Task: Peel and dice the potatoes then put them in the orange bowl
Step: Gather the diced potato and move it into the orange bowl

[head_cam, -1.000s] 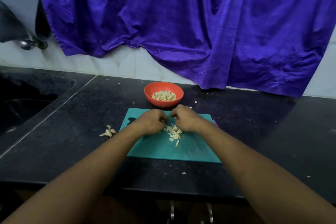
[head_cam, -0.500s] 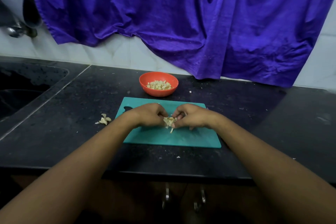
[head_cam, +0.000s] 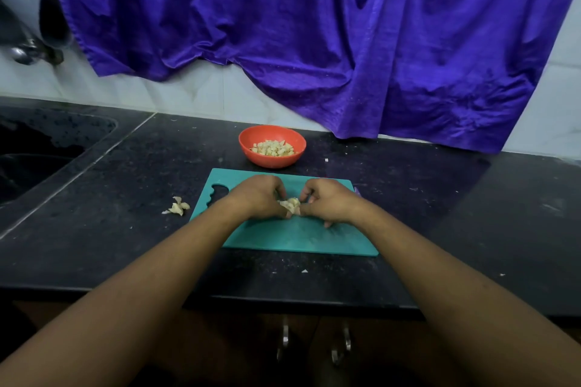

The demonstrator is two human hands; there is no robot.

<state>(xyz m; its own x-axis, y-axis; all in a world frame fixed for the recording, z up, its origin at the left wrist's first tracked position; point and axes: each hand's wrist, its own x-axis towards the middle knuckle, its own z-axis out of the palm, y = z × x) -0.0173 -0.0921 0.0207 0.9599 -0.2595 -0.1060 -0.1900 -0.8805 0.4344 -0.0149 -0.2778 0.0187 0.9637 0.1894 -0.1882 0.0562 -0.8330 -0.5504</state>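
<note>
While our left hand [head_cam: 257, 198] and right hand [head_cam: 330, 203] cup together around the small heap of pale diced potato [head_cam: 290, 205] on the flat teal plastic cutting board [head_cam: 292, 237], the round orange plastic bowl [head_cam: 272, 148] lies directly beyond them, roughly equally near both hands.

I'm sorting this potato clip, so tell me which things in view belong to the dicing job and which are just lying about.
Job:
left hand
right hand
diced potato gathered between them
teal cutting board
orange bowl, already holding dice

Lying about:
peel scraps
purple cloth
sink
</note>
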